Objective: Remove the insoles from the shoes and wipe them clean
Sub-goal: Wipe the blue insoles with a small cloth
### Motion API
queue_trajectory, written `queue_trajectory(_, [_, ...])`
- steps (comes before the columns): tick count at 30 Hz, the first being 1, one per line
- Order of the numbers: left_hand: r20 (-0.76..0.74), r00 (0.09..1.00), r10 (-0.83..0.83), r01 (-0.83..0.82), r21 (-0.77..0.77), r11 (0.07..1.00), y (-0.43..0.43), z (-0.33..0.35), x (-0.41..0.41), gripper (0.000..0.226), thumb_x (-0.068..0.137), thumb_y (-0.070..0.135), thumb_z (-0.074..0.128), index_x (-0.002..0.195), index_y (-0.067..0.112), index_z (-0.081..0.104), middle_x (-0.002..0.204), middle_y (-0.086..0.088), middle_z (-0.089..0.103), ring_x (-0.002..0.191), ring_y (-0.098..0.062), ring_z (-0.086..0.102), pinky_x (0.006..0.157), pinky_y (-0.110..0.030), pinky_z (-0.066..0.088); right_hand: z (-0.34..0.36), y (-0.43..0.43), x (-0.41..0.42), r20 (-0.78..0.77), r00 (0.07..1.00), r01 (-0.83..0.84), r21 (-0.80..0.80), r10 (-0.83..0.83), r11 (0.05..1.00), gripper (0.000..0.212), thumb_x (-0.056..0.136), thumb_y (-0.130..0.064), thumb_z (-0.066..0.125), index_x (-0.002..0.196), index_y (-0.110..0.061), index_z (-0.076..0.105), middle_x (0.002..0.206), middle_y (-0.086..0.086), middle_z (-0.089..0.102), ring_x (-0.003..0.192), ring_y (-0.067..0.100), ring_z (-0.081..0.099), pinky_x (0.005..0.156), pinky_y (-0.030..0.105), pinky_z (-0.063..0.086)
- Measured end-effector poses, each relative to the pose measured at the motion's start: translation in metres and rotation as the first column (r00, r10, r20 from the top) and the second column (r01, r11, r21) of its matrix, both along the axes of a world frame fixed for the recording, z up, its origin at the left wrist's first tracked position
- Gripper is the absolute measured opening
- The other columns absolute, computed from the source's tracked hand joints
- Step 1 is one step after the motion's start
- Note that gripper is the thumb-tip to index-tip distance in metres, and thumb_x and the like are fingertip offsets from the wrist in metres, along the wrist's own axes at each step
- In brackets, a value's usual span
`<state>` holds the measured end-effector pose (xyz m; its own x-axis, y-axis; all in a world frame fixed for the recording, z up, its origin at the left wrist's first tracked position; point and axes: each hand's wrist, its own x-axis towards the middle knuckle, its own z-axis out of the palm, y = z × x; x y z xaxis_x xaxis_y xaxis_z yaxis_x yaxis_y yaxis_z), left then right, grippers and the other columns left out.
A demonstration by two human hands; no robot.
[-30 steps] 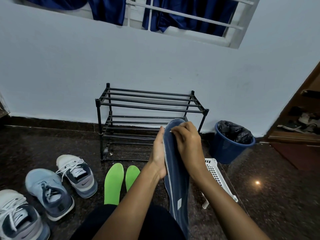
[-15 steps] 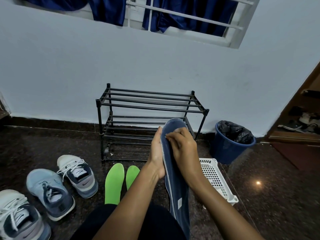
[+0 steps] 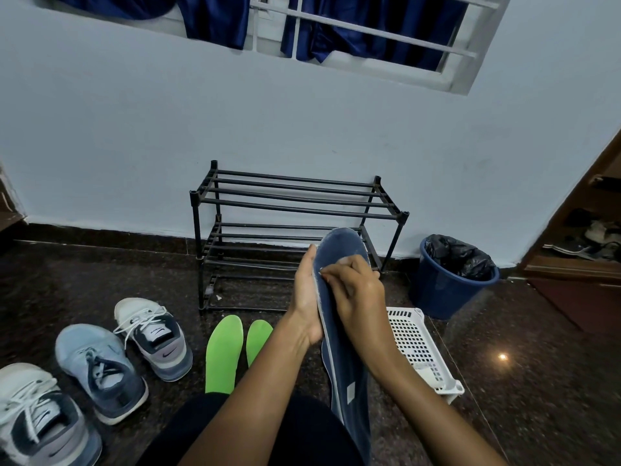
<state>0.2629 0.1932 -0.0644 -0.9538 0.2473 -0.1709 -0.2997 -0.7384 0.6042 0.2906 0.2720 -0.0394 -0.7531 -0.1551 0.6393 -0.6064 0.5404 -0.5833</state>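
I hold a long dark-blue insole upright over my lap, toe end up. My left hand lies flat against its back with straight fingers. My right hand presses on its front face with curled fingers, and a bit of white wipe peeks out under them. Two green insoles lie side by side on the dark floor left of my arms. Three sneakers stand at the lower left: a white and grey one, a light-blue one and another white and grey one.
A black two-tier shoe rack stands against the pale wall straight ahead. A blue bin with a black liner is at its right. A white perforated basket lies on the floor beside my right arm. A wooden doorway is at far right.
My right hand has slid a little down the insole's face, so more of the toe end shows above it. My left hand stays against the back.
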Motion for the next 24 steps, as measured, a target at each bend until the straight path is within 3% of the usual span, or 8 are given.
queue_trajectory(5, [0.005, 1.000, -0.005, 0.005, 0.022, 1.000, 0.001, -0.002, 0.000, 0.072, 0.091, 0.060, 0.034, 0.112, -0.001, 0.065, 0.114, -0.027, 0.062, 0.104, -0.033, 0.063, 0.109, -0.042, 0.037, -0.001, 0.003, 0.001, 0.005, 1.000, 0.004, 0.031, -0.004, 1.000, 0.014, 0.081, 0.008, 0.058, 0.083, 0.000, 0.069, 0.084, -0.001, 0.052, 0.077, 0.001, 0.050, 0.079, 0.001, 0.034])
queue_trajectory(9, [-0.033, 0.999, 0.016, -0.015, 0.018, 1.000, 0.001, 0.000, -0.001, 0.056, 0.095, 0.050, 0.036, 0.105, 0.004, 0.066, 0.091, -0.013, 0.071, 0.083, -0.022, 0.070, 0.073, -0.025, 0.056, 0.006, 0.004, -0.012, -0.009, 0.998, 0.067, -0.004, -0.067, 0.998, 0.013, 0.083, 0.007, 0.058, 0.084, -0.001, 0.069, 0.083, -0.003, 0.052, 0.078, 0.007, 0.053, 0.075, 0.003, 0.037])
queue_trajectory(10, [-0.025, 0.999, 0.020, -0.019, 0.028, 0.999, 0.000, 0.000, -0.002, 0.056, 0.095, 0.050, 0.036, 0.107, 0.003, 0.065, 0.093, -0.013, 0.070, 0.085, -0.022, 0.069, 0.075, -0.025, 0.056, 0.006, 0.003, -0.012, -0.007, 0.998, 0.065, -0.009, -0.065, 0.998, 0.014, 0.083, 0.007, 0.057, 0.084, -0.001, 0.068, 0.083, -0.003, 0.052, 0.078, 0.006, 0.053, 0.075, 0.003, 0.037])
queue_trajectory(12, [-0.016, 1.000, 0.012, -0.011, 0.049, 0.999, -0.001, 0.002, 0.000, 0.064, 0.093, 0.053, 0.037, 0.123, 0.000, 0.059, 0.117, -0.020, 0.062, 0.113, -0.030, 0.060, 0.104, -0.034, 0.044, 0.004, 0.000, -0.007, 0.000, 0.999, 0.038, 0.000, -0.038, 0.999, 0.014, 0.082, 0.008, 0.057, 0.084, 0.000, 0.068, 0.083, -0.003, 0.052, 0.078, 0.000, 0.052, 0.076, 0.001, 0.035])
queue_trajectory(14, [-0.012, 1.000, -0.012, 0.013, 0.061, 0.998, -0.001, -0.001, 0.000, 0.067, 0.092, 0.056, 0.036, 0.115, 0.000, 0.065, 0.116, -0.024, 0.061, 0.113, -0.035, 0.059, 0.114, -0.044, 0.031, 0.001, -0.002, 0.003, 0.008, 1.000, -0.011, 0.005, 0.011, 1.000, 0.015, 0.081, 0.010, 0.057, 0.082, 0.000, 0.069, 0.083, -0.002, 0.051, 0.076, -0.001, 0.051, 0.078, 0.001, 0.034])
queue_trajectory(18, [-0.005, 1.000, -0.018, 0.018, 0.019, 1.000, -0.001, -0.001, 0.001, 0.069, 0.092, 0.058, 0.035, 0.111, -0.001, 0.066, 0.117, -0.029, 0.060, 0.104, -0.033, 0.063, 0.107, -0.042, 0.038, 0.001, 0.003, 0.003, 0.005, 1.000, -0.003, 0.069, 0.003, 0.998, 0.013, 0.081, 0.008, 0.059, 0.083, 0.000, 0.069, 0.083, -0.001, 0.052, 0.074, 0.001, 0.050, 0.077, 0.000, 0.033])
queue_trajectory(22, [-0.011, 1.000, 0.017, -0.017, -0.010, 1.000, -0.002, 0.003, 0.001, 0.060, 0.094, 0.052, 0.035, 0.110, 0.004, 0.065, 0.098, -0.016, 0.070, 0.088, -0.024, 0.069, 0.076, -0.029, 0.056, 0.005, 0.008, -0.011, -0.019, 0.999, 0.052, 0.098, -0.050, 0.994, 0.013, 0.082, 0.005, 0.056, 0.084, 0.000, 0.068, 0.082, 0.000, 0.052, 0.078, 0.015, 0.054, 0.073, 0.005, 0.036])
queue_trajectory(24, [-0.010, 1.000, 0.003, -0.003, 0.009, 1.000, -0.004, 0.007, 0.003, 0.066, 0.093, 0.055, 0.034, 0.121, 0.001, 0.060, 0.111, -0.019, 0.064, 0.099, -0.027, 0.064, 0.089, -0.034, 0.050, 0.003, 0.005, -0.007, -0.018, 0.999, 0.038, 0.095, -0.036, 0.995, 0.013, 0.082, 0.005, 0.057, 0.085, 0.000, 0.068, 0.083, -0.002, 0.051, 0.079, 0.011, 0.053, 0.074, 0.005, 0.036])
